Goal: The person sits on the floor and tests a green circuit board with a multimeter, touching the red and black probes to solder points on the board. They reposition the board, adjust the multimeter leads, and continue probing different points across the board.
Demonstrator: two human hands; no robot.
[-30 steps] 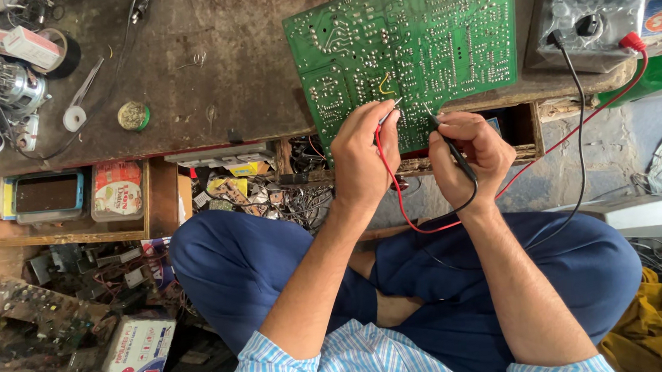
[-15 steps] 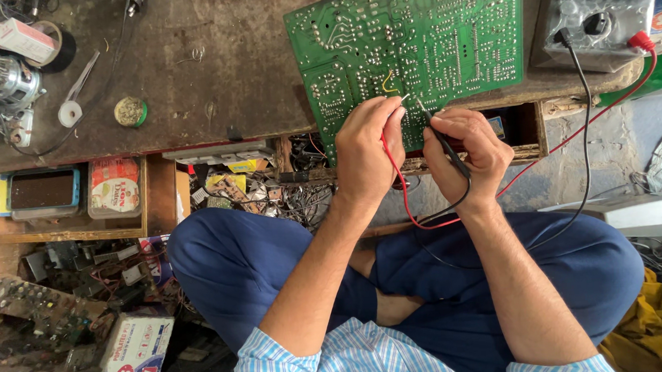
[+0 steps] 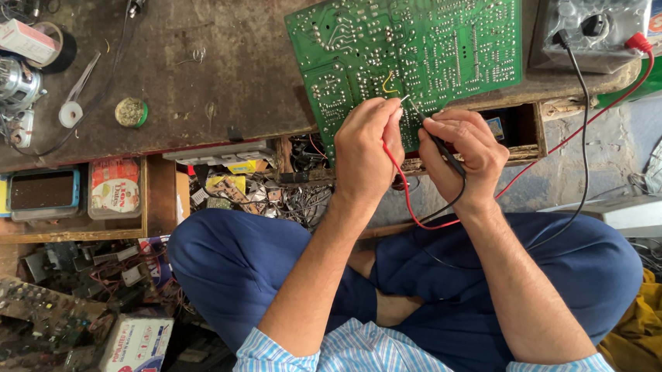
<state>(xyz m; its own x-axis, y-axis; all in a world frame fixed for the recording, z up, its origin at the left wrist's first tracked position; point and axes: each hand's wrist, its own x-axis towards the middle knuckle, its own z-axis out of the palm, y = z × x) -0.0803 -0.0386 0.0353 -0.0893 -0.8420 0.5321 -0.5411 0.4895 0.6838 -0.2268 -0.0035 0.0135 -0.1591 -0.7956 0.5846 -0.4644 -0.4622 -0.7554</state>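
Worn dark wood makes the workbench point(image 3: 183, 72), which fills the upper part of the frame, and a person sits cross-legged below it in blue trousers. On the bench at upper centre lies the green circuit board point(image 3: 414, 44), solder side up, with its lower edge over the bench edge. At the upper right stands a grey multimeter point(image 3: 598, 12); a red lead point(image 3: 576, 138) and a black lead point(image 3: 586, 168) run from it down to the hands.

The left hand point(image 3: 364, 156) is closed on the red probe point(image 3: 391, 154), and its tip seems to touch the board at the lower centre. The right hand point(image 3: 465, 153) is closed on the black probe point(image 3: 438, 143), whose thin metal tip point(image 3: 411, 109) rests on a solder point just beside. The two hands are near each other but not touching.

I judge the risk to be here: the two tips stand very near (the solder points are dense), so a small slip could bridge neighbouring pads or give a false reading. The loose leads could also drag on the board edge.

At the upper left lie a small motor point(image 3: 5, 80) and a round tin point(image 3: 130, 112).
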